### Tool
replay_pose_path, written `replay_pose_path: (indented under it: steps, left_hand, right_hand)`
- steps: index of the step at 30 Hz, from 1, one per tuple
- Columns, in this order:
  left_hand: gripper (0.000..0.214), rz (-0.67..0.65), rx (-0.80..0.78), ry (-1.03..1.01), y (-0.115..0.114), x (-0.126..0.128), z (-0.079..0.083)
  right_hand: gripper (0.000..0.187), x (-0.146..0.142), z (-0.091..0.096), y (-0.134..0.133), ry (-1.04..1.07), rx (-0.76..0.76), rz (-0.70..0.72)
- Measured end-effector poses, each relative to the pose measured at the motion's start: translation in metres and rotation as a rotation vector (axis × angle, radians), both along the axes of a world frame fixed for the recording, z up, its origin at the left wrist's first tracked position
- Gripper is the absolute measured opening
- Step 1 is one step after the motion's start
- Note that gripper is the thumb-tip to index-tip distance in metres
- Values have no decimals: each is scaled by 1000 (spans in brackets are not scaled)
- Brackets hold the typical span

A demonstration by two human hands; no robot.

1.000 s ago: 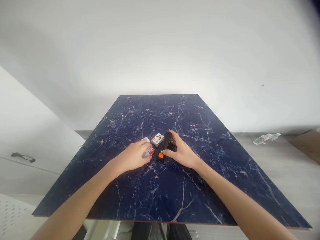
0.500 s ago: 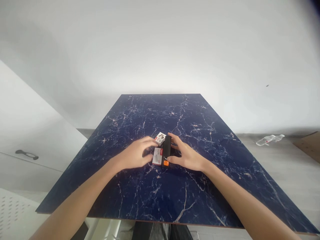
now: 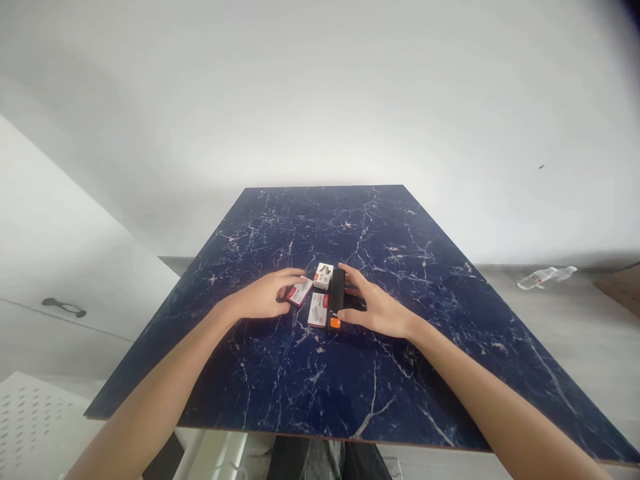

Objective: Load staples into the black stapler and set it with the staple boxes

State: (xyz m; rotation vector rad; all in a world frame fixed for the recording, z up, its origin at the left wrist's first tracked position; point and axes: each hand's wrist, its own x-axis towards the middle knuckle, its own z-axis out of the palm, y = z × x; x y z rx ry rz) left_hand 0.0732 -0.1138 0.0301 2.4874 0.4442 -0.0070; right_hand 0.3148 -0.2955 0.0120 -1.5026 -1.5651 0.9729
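Note:
My left hand [image 3: 257, 295] is closed on a small red-and-white staple box [image 3: 301, 291], thumb at its near side and fingers along its far side. The box is tilted at an angle, just left of two others. A second flat staple box [image 3: 318, 311] lies near a black stapler [image 3: 337, 292] with an orange end. Beyond it sits a smaller white box [image 3: 324, 276] with a dark picture on top. My right hand [image 3: 377, 308] spans the stapler from its right side, index finger at the far end and thumb by the orange part.
A dark blue marbled table [image 3: 310, 380] lies beneath everything, against a pale wall. To the right on the floor are a clear plastic bottle [image 3: 545, 277] and part of a cardboard box [image 3: 623, 290]. A white cabinet with a dark handle [image 3: 64, 307] stands at left.
A red-and-white staple box now shows in my left hand, left of the others. The small white box has turned straighter alongside the stapler. My right hand stays at the stapler.

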Motion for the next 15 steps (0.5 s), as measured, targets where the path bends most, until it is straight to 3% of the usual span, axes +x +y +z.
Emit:
replay_pose_path:
  steps: [7, 15]
  left_hand:
    - [53, 15, 18, -123, -6, 2, 5]
    - [65, -58, 28, -155, -22, 10, -9]
  right_hand:
    - [96, 0, -1, 0, 2, 14, 5]
    - [96, 0, -2, 1, -7, 16, -1]
